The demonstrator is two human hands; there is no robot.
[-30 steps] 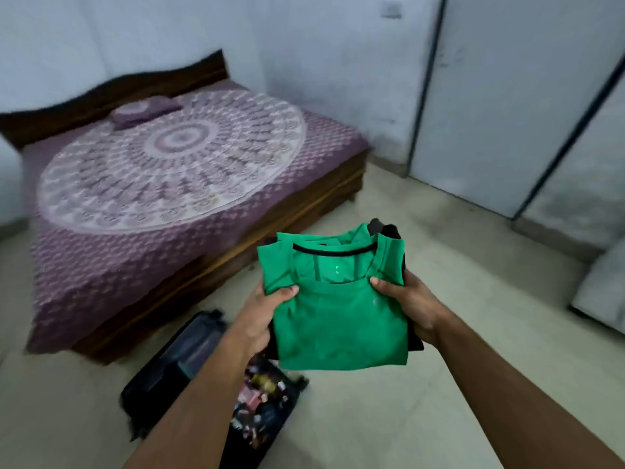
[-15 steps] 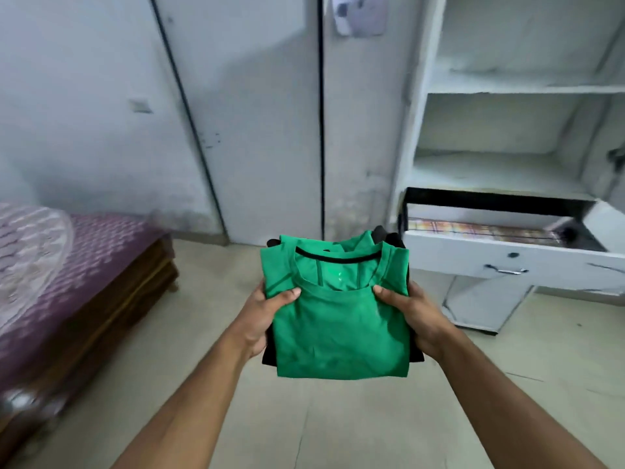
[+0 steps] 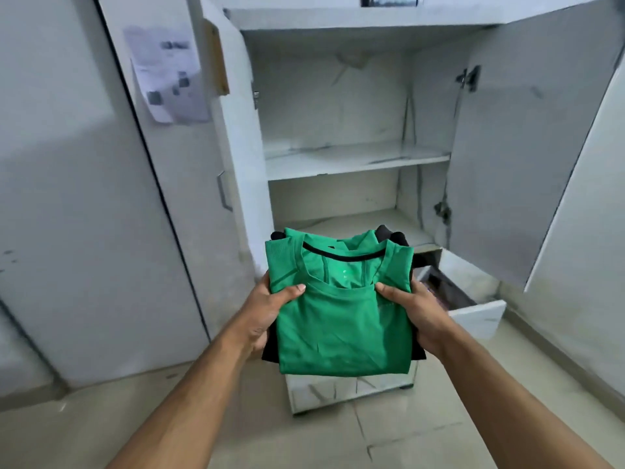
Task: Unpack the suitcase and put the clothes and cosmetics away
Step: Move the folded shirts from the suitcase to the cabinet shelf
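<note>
A person is standing in front of an open white cupboard (image 3: 355, 157), seen from a camera on their head looking forward and down. Both bare forearms are reaching out from the bottom of the view, angling inward toward each other. Between the two hands they are holding a small stack of folded clothes (image 3: 341, 309) at about the middle of the view, in the air in front of the cupboard's lower shelf.

The left hand (image 3: 267, 309) is gripping the left edge of the stack, its thumb lying flat across the top of the cloth and its fingers curling out of sight underneath. The right hand (image 3: 414, 313) is mirroring it on the right edge, thumb pressing on top, fingers tucked below. The wrists are sitting level with each other, keeping the stack roughly flat and tipped slightly toward the viewer.

The top garment is a bright green shirt (image 3: 338, 319) with a thin black neckline, folded into a neat rectangle. A black garment (image 3: 395, 236) is lying beneath it, showing at the far corners and along the sides.

The cupboard door (image 3: 527, 147) is swinging wide on the right. A white drawer (image 3: 473, 309) is standing pulled out below the shelves, just beside the right hand. A paper sheet (image 3: 169, 72) is hanging on the wall panel to the left.
</note>
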